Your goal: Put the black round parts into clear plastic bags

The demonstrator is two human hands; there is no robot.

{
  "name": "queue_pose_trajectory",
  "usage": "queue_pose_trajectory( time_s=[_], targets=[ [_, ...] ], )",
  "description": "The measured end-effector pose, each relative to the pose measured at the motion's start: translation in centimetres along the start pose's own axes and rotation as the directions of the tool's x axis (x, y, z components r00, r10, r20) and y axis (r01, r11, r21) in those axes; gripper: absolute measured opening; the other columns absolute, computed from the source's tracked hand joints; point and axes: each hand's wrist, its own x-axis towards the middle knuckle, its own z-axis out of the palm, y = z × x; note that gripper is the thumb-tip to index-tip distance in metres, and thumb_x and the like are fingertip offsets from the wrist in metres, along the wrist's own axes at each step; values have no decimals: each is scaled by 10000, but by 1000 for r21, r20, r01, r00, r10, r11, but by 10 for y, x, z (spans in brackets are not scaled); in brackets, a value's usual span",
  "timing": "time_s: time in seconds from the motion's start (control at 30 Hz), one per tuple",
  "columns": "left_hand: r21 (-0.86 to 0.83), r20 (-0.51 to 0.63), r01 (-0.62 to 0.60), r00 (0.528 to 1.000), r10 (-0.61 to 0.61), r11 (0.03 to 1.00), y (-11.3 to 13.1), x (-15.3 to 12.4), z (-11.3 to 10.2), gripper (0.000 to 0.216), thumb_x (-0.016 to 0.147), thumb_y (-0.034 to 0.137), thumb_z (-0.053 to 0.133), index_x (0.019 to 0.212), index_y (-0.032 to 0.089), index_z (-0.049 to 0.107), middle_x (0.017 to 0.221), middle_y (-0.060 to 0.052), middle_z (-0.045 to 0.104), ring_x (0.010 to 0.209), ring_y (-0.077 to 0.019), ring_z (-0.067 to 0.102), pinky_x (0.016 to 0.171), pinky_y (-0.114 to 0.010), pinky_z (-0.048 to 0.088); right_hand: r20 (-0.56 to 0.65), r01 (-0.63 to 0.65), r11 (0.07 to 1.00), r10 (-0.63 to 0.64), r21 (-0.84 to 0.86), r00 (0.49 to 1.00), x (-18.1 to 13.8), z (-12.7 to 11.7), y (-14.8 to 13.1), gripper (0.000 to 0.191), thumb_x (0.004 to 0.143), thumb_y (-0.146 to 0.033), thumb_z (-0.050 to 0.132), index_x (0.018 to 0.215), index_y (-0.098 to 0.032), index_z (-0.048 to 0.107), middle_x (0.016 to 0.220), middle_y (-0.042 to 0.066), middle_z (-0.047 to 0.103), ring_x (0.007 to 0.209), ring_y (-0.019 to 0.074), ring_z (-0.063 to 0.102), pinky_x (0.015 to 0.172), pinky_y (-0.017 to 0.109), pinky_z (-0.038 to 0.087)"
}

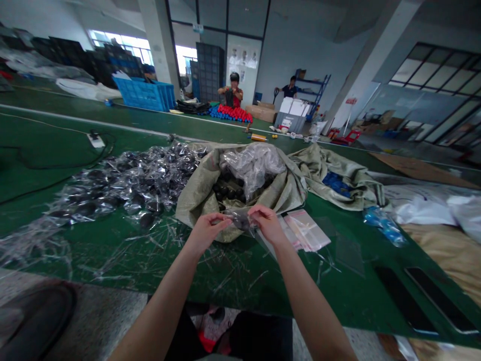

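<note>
green table (pixel 363 308): left hand (pixel 204 232), right hand (pixel 269 225) pinching bag (pixel 240 219)

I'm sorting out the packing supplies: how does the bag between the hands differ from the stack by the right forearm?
The held bag is pinched up by the left hand and right hand; the stack lies on the table. The held bag seems bulged around something dark, while the stack looks flat and pale. Both look like plastic.
</note>
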Motion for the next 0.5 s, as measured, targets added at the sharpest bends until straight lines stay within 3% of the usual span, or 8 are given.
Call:
queue_pose_trajectory(
  time_s=[0.13,0.23,0.37,0.43,0.5],
  targets=[
    [-50,-12,-16,1000,16,999,1,-2,5,284,635,348,800,761,133,664,724,-24,667,464,-49,429,382,-160,242,-4,-25,998,25,58,1000,0,-2,3,100,706,-322,699,725,-224,696,704,-25,623,611,119,547,587,245,456],
    [-181,9,25,1000,-24,983,-2,-3,9,397,623,365,817,894,170,603,779,18,644,410,-6,351,356,-142,196,-1,-23,997,23,77,1000,0,-1,3,129,701,-348,715,726,-223,692,680,-29,608,596,117,540,574,243,445],
    [-319,240,199,963,-124,927,-11,-3,11,461,678,432,785,996,147,611,664,40,541,373,20,242,351,-152,108,20,5,1000,-6,23,1000,-1,-1,-2,162,725,-379,715,740,-217,701,711,-23,612,608,111,543,598,248,462],
    [-354,296,230,947,-124,907,-16,-3,10,440,687,447,780,940,118,633,585,59,462,372,18,215,355,-159,97,51,0,1000,0,3,999,-2,-2,-6,207,734,-369,722,893,-236,722,725,-30,615,631,109,557,631,252,480],
    [-373,271,217,955,-118,902,-20,-2,8,437,673,452,792,903,114,638,520,88,382,370,11,197,356,-158,103,92,-46,997,41,58,995,-5,-4,-9,410,719,-357,748,1113,-273,673,788,-30,636,690,123,595,687,281,511]
  ],
)
